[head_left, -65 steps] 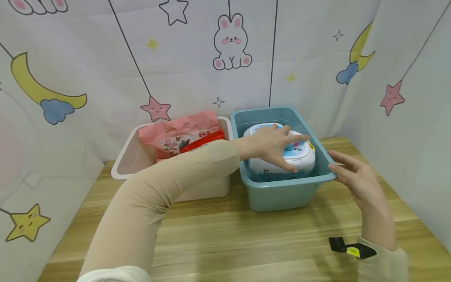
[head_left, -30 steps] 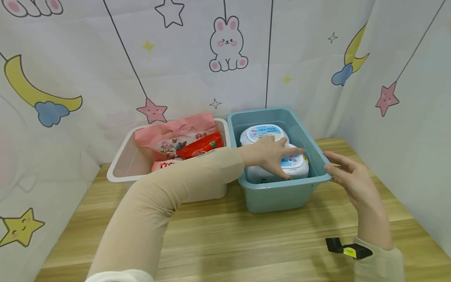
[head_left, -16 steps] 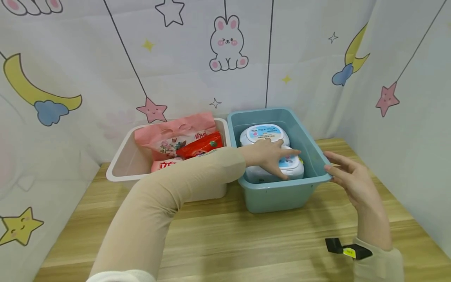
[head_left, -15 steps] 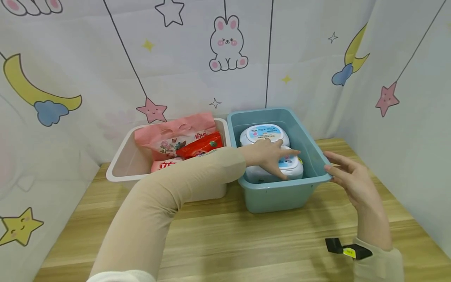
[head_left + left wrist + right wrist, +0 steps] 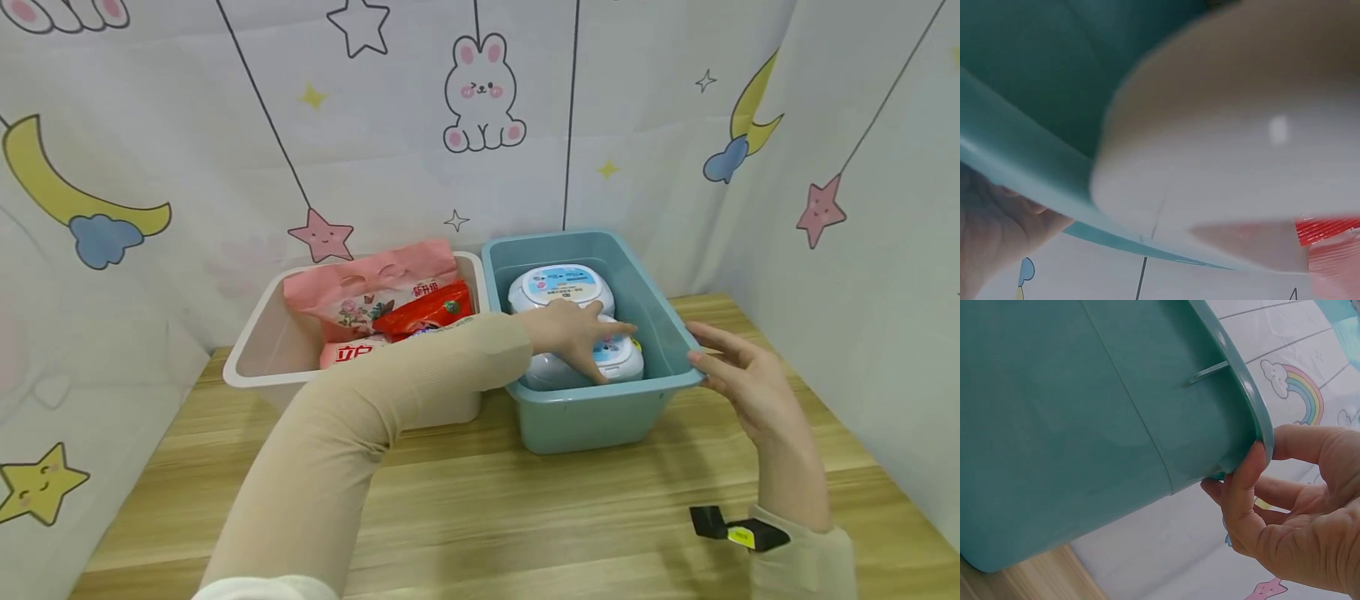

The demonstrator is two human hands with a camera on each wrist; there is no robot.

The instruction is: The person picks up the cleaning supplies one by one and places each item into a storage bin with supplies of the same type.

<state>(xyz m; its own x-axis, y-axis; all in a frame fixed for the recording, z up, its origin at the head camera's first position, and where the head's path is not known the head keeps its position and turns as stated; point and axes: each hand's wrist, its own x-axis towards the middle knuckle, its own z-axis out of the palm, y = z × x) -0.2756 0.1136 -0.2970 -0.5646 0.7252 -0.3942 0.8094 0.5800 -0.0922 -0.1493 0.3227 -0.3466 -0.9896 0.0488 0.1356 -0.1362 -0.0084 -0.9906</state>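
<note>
My left hand [image 5: 573, 333] lies over the front one of two lidded white tubs [image 5: 628, 367], fingers spread, the thumb at the lid's front edge. Some of its fingers are hidden. Behind it sits the other white tub [image 5: 562, 287] with a blue label; both tubs are inside a blue-green plastic bin [image 5: 585, 421]. My right hand [image 5: 750, 383] pinches the bin's right front rim corner between thumb and fingers, which the right wrist view shows clearly at the bin rim [image 5: 1259, 406]. In the left wrist view the front tub [image 5: 1229, 169] looms blurred beside the bin's rim [image 5: 1029, 162].
A white bin [image 5: 285, 379] stands against the left side of the blue-green one. In it are a pink bag [image 5: 375, 275], a red packet [image 5: 427, 310] and another pink package [image 5: 348, 352]. Both bins stand on a wooden table [image 5: 517, 525] before a printed curtain [image 5: 405, 150].
The front tub has sunk lower into the blue-green bin and shifted slightly left, with my left hand over it. My right hand has kept its hold on the rim.
</note>
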